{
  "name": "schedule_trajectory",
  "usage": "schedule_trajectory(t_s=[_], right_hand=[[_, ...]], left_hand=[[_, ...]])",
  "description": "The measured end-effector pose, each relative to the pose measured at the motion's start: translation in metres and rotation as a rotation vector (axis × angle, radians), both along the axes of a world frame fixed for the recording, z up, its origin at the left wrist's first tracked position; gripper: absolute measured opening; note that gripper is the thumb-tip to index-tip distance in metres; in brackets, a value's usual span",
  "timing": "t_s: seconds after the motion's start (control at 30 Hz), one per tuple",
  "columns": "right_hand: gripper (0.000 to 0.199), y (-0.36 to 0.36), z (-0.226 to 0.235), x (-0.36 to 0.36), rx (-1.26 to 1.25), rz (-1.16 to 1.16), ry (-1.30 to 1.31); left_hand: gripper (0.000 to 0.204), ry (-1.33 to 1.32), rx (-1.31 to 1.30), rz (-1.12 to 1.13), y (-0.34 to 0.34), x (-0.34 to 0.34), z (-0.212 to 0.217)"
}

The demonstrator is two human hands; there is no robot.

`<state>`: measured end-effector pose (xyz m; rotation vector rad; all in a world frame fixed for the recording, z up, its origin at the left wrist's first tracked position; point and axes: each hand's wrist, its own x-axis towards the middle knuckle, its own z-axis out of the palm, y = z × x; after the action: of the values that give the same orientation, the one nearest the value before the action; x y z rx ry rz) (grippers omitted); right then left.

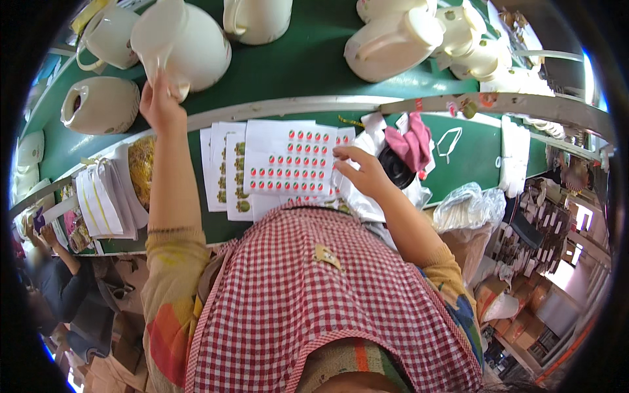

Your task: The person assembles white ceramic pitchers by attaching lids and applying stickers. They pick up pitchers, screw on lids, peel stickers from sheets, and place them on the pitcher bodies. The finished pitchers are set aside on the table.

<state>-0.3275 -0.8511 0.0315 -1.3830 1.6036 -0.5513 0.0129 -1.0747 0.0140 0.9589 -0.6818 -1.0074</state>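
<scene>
My left hand (162, 108) reaches up to a large cream ceramic pitcher (196, 56) on the raised green shelf, its fingers closed round the handle. My right hand (363, 171) is open, fingers apart, at the right edge of a white sheet of small red-and-green decals (288, 157). Whether its fingertips touch the paper I cannot tell. Under that sheet lie more sheets, some with green-brown round decals (240, 177). Left of the held pitcher are a cream mug-like jug (110, 36) and another cream vessel (98, 108) lying on its side.
More cream jugs (393, 46) crowd the shelf's right. A pink cloth (411, 141) lies by a black round dish (395, 167) and white cloths. A clear plastic bag (468, 206) sits at the bench's right edge. Stacked papers (105, 200) stand left. Another person (62, 281) works far left.
</scene>
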Motion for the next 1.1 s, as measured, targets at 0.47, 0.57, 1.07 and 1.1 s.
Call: schedule_trajectory(t_s=[0.47, 0.57, 1.07, 1.1], right_hand=[[0.068, 0.035, -0.121, 0.025, -0.227, 0.29, 0.469], [0.07, 0.037, -0.125, 0.026, -0.235, 0.291, 0.488], [0.035, 0.023, -0.097, 0.052, -0.508, 0.146, 0.266], [0.034, 0.019, -0.093, 0.058, -0.529, 0.125, 0.168]], left_hand=[[0.031, -0.872, 0.253, -0.334, 0.103, 0.007, -0.051], [0.063, -0.766, 0.695, -0.685, 0.184, -0.013, -0.089], [0.042, -0.01, 0.964, -0.664, 0.189, -0.069, -0.069], [0.044, 0.038, 0.942, -0.673, 0.189, -0.072, -0.066]])
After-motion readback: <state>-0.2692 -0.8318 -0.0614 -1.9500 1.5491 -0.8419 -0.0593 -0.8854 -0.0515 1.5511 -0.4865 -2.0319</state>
